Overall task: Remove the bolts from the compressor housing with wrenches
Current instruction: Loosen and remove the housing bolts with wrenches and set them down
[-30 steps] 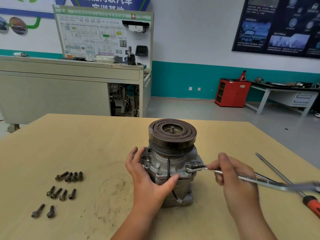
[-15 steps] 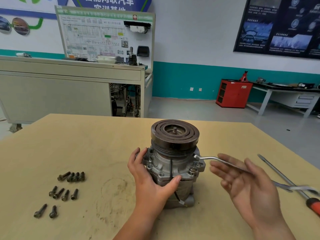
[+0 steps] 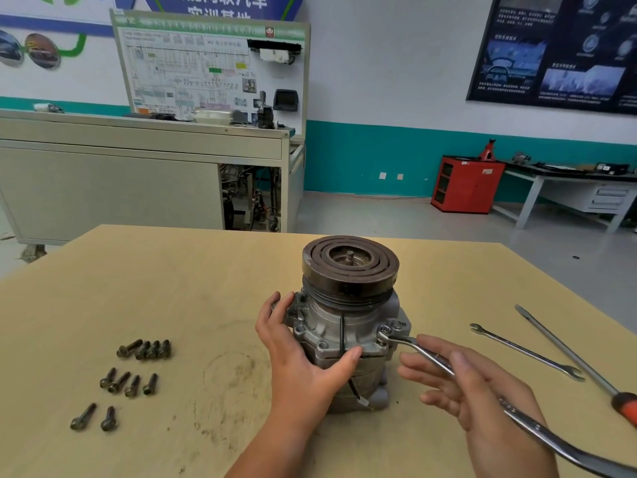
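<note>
Fingers of the left hand gripped the compressor; the right hand, fingers straight, cradled the wrench, its ring on a bolt. Loose bolts lay at left.

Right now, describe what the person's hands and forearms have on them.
The left hand and right hand are both bare: no gloves, rings or watch show. The forearms are bare too, with no sleeve or cuff anywhere in frame.
</note>
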Demonstrator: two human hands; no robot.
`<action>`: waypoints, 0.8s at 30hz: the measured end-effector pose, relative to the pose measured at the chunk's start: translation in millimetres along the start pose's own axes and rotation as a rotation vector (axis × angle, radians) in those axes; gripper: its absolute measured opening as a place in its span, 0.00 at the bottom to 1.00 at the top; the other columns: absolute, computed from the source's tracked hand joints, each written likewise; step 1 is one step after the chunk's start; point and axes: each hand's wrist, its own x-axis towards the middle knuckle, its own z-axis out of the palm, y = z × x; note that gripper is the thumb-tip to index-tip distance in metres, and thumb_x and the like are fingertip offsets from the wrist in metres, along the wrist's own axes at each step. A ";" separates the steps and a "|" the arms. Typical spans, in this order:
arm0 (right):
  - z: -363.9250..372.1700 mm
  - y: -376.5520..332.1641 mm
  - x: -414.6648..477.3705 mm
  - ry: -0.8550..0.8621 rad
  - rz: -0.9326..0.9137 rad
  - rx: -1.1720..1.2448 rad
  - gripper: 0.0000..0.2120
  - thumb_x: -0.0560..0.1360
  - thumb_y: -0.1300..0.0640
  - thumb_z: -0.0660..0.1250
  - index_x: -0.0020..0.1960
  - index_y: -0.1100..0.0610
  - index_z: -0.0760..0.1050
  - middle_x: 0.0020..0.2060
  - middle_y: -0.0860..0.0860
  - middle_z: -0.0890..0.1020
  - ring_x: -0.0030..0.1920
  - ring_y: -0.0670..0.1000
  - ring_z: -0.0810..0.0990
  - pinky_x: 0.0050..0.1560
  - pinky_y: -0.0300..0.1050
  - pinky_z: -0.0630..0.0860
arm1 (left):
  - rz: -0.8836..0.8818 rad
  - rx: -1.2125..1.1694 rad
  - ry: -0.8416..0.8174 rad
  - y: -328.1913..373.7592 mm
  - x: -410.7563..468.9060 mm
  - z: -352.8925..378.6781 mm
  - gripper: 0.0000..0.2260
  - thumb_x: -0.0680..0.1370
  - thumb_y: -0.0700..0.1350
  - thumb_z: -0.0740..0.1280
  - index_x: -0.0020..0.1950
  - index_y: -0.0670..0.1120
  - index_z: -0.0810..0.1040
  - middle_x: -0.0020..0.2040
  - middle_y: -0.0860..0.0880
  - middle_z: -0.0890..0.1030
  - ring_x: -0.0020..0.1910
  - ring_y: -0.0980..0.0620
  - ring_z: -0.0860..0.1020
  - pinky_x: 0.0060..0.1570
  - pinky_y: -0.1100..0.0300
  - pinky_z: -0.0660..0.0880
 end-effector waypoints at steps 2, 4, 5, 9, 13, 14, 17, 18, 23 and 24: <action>-2.1 -5.6 3.6 -0.041 -0.008 -0.083 0.11 0.72 0.58 0.60 0.44 0.58 0.82 0.35 0.57 0.85 0.35 0.53 0.85 0.28 0.35 0.76 | -0.002 0.003 -0.001 0.1 -0.2 0.2 0.37 0.60 0.61 0.71 0.65 0.55 0.61 0.68 0.46 0.59 0.69 0.69 0.55 0.63 0.79 0.54; -8.2 -11.0 13.9 -0.085 0.021 -0.108 0.19 0.78 0.67 0.55 0.39 0.59 0.83 0.34 0.59 0.85 0.33 0.53 0.84 0.25 0.36 0.75 | -0.001 0.002 -0.001 -0.1 0.1 0.4 0.37 0.60 0.60 0.71 0.65 0.55 0.61 0.68 0.45 0.59 0.69 0.69 0.56 0.63 0.79 0.54; -11.7 -14.3 21.4 -0.118 0.063 -0.089 0.23 0.78 0.70 0.53 0.36 0.60 0.83 0.32 0.61 0.84 0.31 0.54 0.83 0.23 0.37 0.73 | -0.001 0.002 -0.001 -0.4 0.1 0.4 0.37 0.60 0.60 0.71 0.65 0.55 0.61 0.68 0.45 0.59 0.69 0.69 0.56 0.63 0.79 0.54; -21.7 -21.5 71.5 -0.273 0.314 -0.027 0.18 0.67 0.64 0.54 0.29 0.61 0.81 0.25 0.62 0.79 0.22 0.51 0.76 0.18 0.37 0.66 | 0.000 -0.003 -0.003 0.1 0.2 -0.1 0.37 0.60 0.60 0.71 0.65 0.55 0.61 0.68 0.45 0.59 0.68 0.70 0.56 0.63 0.79 0.54; -18.9 -8.7 107.2 -0.372 0.481 0.036 0.17 0.63 0.60 0.52 0.25 0.61 0.78 0.19 0.57 0.73 0.17 0.48 0.69 0.17 0.32 0.62 | 0.001 -0.003 -0.005 0.4 0.0 -0.6 0.37 0.60 0.60 0.71 0.65 0.56 0.60 0.67 0.47 0.59 0.68 0.69 0.56 0.62 0.79 0.55; -18.3 -6.3 110.1 -0.376 0.478 0.061 0.17 0.63 0.60 0.53 0.25 0.61 0.78 0.19 0.57 0.73 0.17 0.48 0.68 0.17 0.32 0.63 | -0.001 -0.006 -0.005 0.4 -0.1 -0.7 0.37 0.59 0.60 0.71 0.65 0.56 0.60 0.67 0.47 0.59 0.68 0.69 0.57 0.62 0.79 0.55; -20.9 -2.8 105.7 -0.289 0.418 0.241 0.12 0.63 0.55 0.60 0.28 0.59 0.79 0.21 0.54 0.73 0.20 0.46 0.69 0.19 0.35 0.66 | -0.003 -0.008 -0.004 -0.4 -0.1 -0.3 0.37 0.59 0.60 0.71 0.65 0.56 0.61 0.67 0.48 0.59 0.69 0.65 0.58 0.62 0.79 0.55; -23.8 -1.5 98.8 -0.213 0.393 0.368 0.11 0.62 0.53 0.63 0.29 0.58 0.79 0.22 0.53 0.73 0.21 0.45 0.69 0.19 0.34 0.66 | -0.004 -0.008 -0.002 -0.6 -0.4 0.0 0.37 0.59 0.60 0.71 0.65 0.56 0.61 0.67 0.47 0.59 0.69 0.61 0.59 0.63 0.79 0.55; -24.7 7.7 44.1 0.126 0.152 0.401 0.13 0.69 0.59 0.62 0.31 0.57 0.82 0.25 0.52 0.76 0.24 0.45 0.73 0.23 0.32 0.70 | -0.007 -0.009 0.000 -0.6 -0.4 0.4 0.37 0.59 0.60 0.71 0.64 0.56 0.61 0.67 0.48 0.59 0.70 0.53 0.60 0.64 0.78 0.55; -20.6 9.2 32.9 0.140 0.116 0.343 0.12 0.68 0.61 0.62 0.32 0.57 0.83 0.25 0.53 0.79 0.24 0.46 0.75 0.24 0.32 0.72 | -0.004 -0.009 0.000 -0.3 -0.2 0.3 0.37 0.59 0.60 0.71 0.64 0.56 0.61 0.67 0.48 0.59 0.70 0.53 0.60 0.64 0.77 0.55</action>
